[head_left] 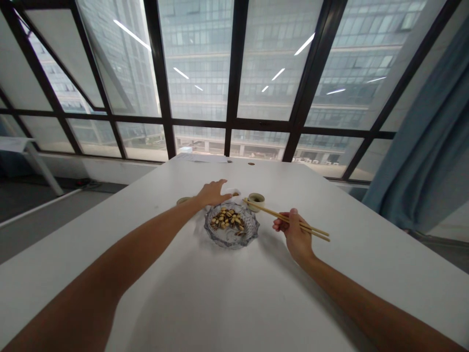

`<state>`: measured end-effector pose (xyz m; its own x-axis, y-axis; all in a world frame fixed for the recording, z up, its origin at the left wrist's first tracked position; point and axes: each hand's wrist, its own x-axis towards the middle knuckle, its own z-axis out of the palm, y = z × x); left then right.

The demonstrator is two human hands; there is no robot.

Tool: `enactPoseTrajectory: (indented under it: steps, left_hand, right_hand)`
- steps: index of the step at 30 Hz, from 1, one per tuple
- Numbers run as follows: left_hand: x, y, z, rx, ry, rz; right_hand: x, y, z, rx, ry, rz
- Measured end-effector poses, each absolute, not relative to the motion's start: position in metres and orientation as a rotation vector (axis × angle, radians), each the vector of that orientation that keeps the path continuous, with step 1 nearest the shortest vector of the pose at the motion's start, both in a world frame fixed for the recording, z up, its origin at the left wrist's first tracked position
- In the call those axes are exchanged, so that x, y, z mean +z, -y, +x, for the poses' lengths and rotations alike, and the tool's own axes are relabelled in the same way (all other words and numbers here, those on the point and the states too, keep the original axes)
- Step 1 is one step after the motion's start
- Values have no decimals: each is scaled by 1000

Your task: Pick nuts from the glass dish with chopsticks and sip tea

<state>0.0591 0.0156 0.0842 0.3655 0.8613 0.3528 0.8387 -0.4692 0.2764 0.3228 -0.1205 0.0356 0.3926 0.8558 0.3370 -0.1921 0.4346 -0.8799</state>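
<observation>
My right hand (295, 234) grips a pair of wooden chopsticks (269, 211), whose tips lie by the near left side of a small pale cup (256, 198). A scalloped clear glass bowl (252, 230) sits in front of me, with several nuts that look like pistachios (227, 216) and dark bits inside. Beyond its left rim reaches my left hand (212, 193), thumb and fingers apart and holding nothing I can see. Close to that thumb is a small white dish (238, 191) with something brownish in it, partly hidden. Another pale round dish (182, 200) shows behind my left wrist.
All of this stands on a long white table (220, 303). Papers (205, 158) and a small brown round item (251, 164) lie at its far end, before large dark-framed windows. A blue curtain (414, 161) hangs at the right; another white table (16, 144) stands at the left.
</observation>
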Motion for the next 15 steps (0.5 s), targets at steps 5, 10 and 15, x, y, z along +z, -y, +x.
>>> enactPoseTrajectory:
  steps: [5,10,15]
  left_hand:
    - [84,-35,86,455,-1621,2509]
    - [80,-42,83,643,-1401,2540]
    - [79,-43,81,913,-1211,2612]
  right_hand:
    - [36,115,326,758,920,-864]
    - [44,117,326,642,1005,-888]
    - [56,118,329,394,1265,-909]
